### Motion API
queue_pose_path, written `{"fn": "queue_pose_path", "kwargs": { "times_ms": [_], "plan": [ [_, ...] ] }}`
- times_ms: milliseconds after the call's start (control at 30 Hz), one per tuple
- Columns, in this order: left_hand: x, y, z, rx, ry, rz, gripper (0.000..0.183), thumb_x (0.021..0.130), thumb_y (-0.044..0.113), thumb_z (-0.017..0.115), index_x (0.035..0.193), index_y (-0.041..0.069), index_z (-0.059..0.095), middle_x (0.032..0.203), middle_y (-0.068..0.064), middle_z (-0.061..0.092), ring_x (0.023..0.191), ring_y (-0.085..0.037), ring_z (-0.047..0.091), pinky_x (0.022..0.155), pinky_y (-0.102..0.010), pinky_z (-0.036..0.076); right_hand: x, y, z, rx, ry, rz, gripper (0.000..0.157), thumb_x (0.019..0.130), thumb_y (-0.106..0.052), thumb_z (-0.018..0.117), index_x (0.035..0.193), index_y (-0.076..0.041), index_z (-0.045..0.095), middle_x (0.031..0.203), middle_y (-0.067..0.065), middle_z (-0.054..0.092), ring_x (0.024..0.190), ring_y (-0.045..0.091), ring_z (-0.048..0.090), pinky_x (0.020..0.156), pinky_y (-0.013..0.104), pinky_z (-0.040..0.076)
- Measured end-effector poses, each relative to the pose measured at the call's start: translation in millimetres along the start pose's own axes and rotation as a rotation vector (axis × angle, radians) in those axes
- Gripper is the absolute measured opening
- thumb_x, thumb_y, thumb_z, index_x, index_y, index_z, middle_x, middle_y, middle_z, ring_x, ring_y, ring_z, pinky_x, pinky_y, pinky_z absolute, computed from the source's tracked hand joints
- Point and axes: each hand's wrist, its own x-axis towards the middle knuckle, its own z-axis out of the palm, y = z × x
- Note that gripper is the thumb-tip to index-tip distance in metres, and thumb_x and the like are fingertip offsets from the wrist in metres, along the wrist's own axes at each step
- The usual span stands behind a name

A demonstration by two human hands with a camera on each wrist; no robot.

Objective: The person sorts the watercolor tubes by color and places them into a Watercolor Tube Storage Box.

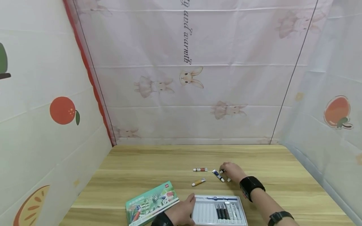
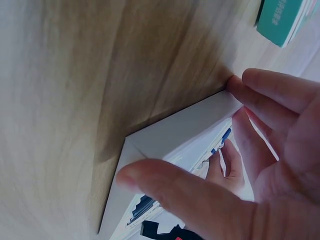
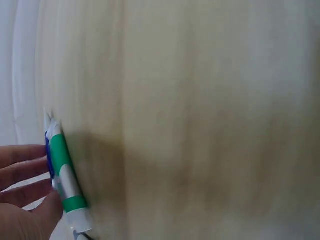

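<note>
A white plastic tray (image 1: 205,214) on the table holds several paint tubes and a blue-handled brush (image 1: 222,198) along its far side. My left hand (image 1: 183,210) holds the tray's left end, with the thumb (image 2: 165,187) near one corner and the fingers at the other. Beyond the tray, my right hand (image 1: 234,172) pinches a small paint tube, mostly hidden by the fingers. In the right wrist view, a green-banded paint tube (image 3: 62,155) with a white cap lies right beside those fingertips, overlapping a blue one. A dark blue paint tube (image 1: 218,175) lies left of this hand.
Left of the tray lies a green illustrated box (image 1: 152,201), partly behind the left wrist. A reddish-brown tube (image 1: 200,169) and an ochre tube (image 1: 199,182) rest on the wooden table (image 1: 135,166). Printed cloth (image 1: 169,119) hangs around the table's back and sides.
</note>
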Motion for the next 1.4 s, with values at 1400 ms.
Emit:
{"fn": "queue_pose_path", "kwargs": {
  "times_ms": [1400],
  "plan": [
    [6.7,-0.9,1.2,0.017,0.01,-0.012,0.083,0.058,0.032,0.071,0.125,0.002,0.032,0.129,-0.008,0.022,0.076,-0.014,0.05,0.069,-0.025,0.04,-78,-112,-53.0,0.205,0.141,-0.317,0.027,0.068,-0.007,0.065,0.092,-0.016,0.059,0.089,-0.009,0.054,0.082,-0.001,0.05,0.069,0.009,0.036]
  ]
}}
